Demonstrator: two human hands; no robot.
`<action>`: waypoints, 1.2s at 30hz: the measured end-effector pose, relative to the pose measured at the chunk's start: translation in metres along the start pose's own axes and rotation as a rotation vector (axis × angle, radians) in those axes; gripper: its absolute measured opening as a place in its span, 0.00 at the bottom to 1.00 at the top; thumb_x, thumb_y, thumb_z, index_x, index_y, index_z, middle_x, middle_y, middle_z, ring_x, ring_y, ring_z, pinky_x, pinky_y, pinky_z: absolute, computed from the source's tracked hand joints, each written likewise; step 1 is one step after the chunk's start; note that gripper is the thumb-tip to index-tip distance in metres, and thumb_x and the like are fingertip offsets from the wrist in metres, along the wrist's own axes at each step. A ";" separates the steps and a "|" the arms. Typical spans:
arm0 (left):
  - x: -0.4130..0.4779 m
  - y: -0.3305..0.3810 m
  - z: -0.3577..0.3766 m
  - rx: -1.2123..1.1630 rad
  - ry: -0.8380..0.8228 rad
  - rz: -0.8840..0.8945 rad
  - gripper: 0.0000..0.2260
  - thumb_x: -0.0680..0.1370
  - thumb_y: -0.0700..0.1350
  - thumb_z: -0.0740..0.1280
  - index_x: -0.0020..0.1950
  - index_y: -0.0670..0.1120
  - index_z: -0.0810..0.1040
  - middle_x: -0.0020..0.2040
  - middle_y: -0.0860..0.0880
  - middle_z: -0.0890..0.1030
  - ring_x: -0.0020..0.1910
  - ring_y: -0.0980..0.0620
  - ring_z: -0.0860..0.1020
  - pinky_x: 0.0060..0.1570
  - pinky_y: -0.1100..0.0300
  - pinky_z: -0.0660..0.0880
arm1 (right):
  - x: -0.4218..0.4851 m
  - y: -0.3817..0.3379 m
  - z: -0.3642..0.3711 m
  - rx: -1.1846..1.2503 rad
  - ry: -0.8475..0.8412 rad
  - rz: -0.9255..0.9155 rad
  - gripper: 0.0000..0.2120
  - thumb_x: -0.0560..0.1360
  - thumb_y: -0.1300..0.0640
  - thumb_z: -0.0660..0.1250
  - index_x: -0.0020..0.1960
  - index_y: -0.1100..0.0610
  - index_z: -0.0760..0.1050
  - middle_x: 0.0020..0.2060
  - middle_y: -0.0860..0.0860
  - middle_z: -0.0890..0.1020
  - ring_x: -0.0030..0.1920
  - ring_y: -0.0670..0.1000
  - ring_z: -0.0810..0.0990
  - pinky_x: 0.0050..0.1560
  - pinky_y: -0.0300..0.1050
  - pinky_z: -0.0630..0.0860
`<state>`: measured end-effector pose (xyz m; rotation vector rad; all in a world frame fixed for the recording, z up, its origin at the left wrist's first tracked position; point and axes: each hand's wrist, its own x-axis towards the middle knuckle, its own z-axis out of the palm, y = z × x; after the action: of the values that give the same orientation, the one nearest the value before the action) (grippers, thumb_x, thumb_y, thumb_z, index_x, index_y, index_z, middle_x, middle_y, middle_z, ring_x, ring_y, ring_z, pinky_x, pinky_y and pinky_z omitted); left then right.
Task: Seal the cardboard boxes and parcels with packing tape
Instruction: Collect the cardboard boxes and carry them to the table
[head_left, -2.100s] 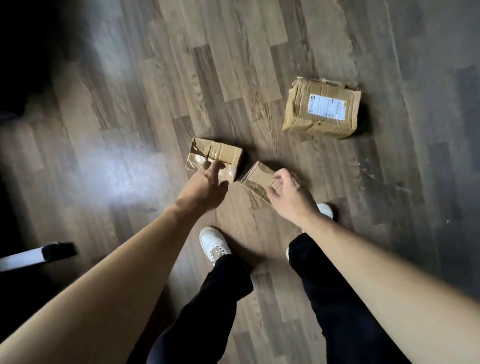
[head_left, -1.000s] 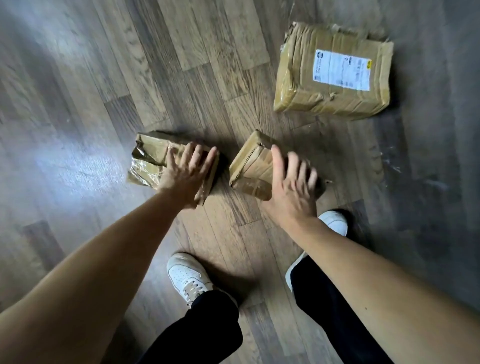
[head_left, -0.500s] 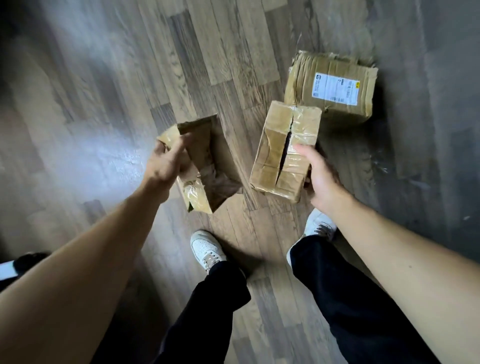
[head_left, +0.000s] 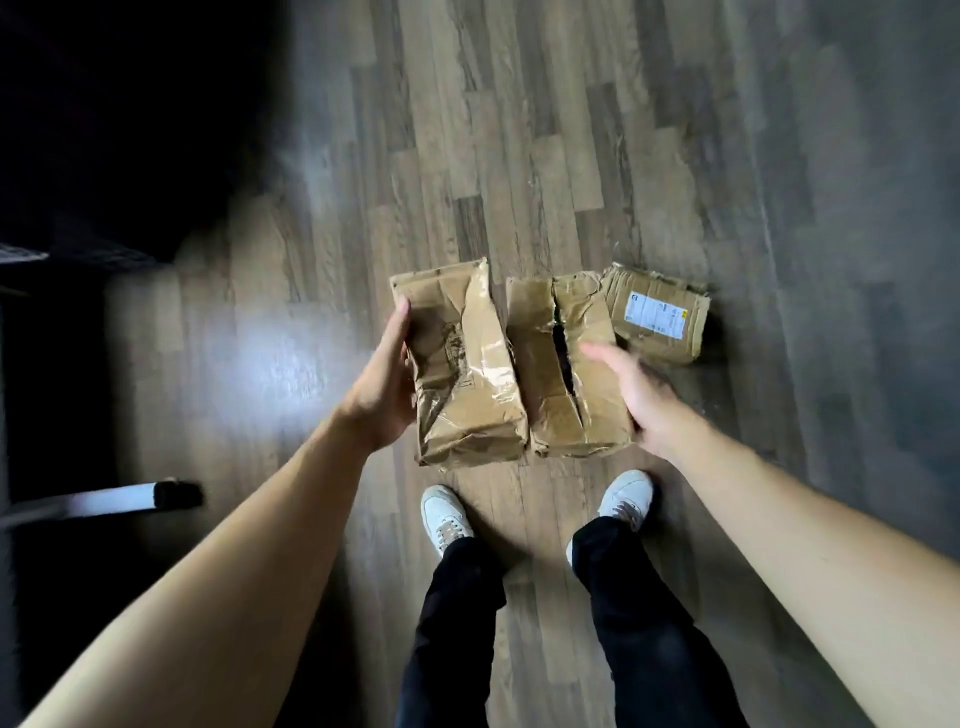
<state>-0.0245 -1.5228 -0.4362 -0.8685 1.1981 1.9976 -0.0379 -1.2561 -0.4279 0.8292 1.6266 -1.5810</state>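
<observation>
The only label belongs to the labelled parcel (head_left: 675, 343): a white label (head_left: 655, 315) with a dark block at one corner and a small yellow mark at the opposite end. Its print is too small to read. This parcel lies flat on the wooden floor (head_left: 519, 156), ahead of the right shoe (head_left: 626, 501) and beyond the right hand (head_left: 641, 402).

The two other packages are held side by side above the floor, their long sides touching or nearly so. The left hand (head_left: 382, 384) grips the left side of the crumpled parcel (head_left: 462, 364), with the thumb along its edge. Its brown wrapping is creased, glossy tape (head_left: 493, 371) crosses it, and faded dark print on its face cannot be read.

The right hand, blurred, clasps the right side of the split box (head_left: 535, 364), thumb laid over the top. The box's two top flaps stand apart along a dark slit (head_left: 563, 358), and the inside is too dark to tell what it holds. Its far corner overlaps the labelled parcel in the view.

The left shoe (head_left: 445, 519) and black trousers (head_left: 457, 623) show below the packages.
</observation>
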 end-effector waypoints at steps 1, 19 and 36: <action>-0.013 0.007 0.003 0.005 -0.027 0.013 0.34 0.76 0.70 0.61 0.71 0.45 0.74 0.67 0.41 0.74 0.65 0.39 0.72 0.66 0.46 0.70 | -0.011 -0.008 0.005 0.013 -0.010 -0.015 0.05 0.78 0.50 0.67 0.50 0.51 0.79 0.37 0.51 0.84 0.35 0.48 0.83 0.30 0.37 0.78; -0.224 0.127 -0.018 0.546 0.470 0.461 0.37 0.61 0.74 0.73 0.68 0.69 0.68 0.65 0.50 0.76 0.60 0.48 0.78 0.61 0.47 0.78 | -0.157 -0.099 0.128 -0.075 0.105 -0.469 0.29 0.74 0.50 0.74 0.73 0.41 0.68 0.59 0.45 0.81 0.59 0.49 0.79 0.58 0.43 0.75; -0.404 0.072 0.017 0.386 0.693 0.760 0.28 0.70 0.44 0.78 0.66 0.53 0.72 0.56 0.50 0.84 0.52 0.53 0.83 0.50 0.57 0.79 | -0.260 -0.104 0.160 -0.263 -0.191 -0.635 0.36 0.72 0.45 0.72 0.76 0.39 0.62 0.67 0.48 0.76 0.65 0.51 0.75 0.67 0.49 0.72</action>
<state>0.1462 -1.6106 -0.0732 -1.0299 2.5153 1.9098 0.0239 -1.4128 -0.1529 0.0055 2.0096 -1.7290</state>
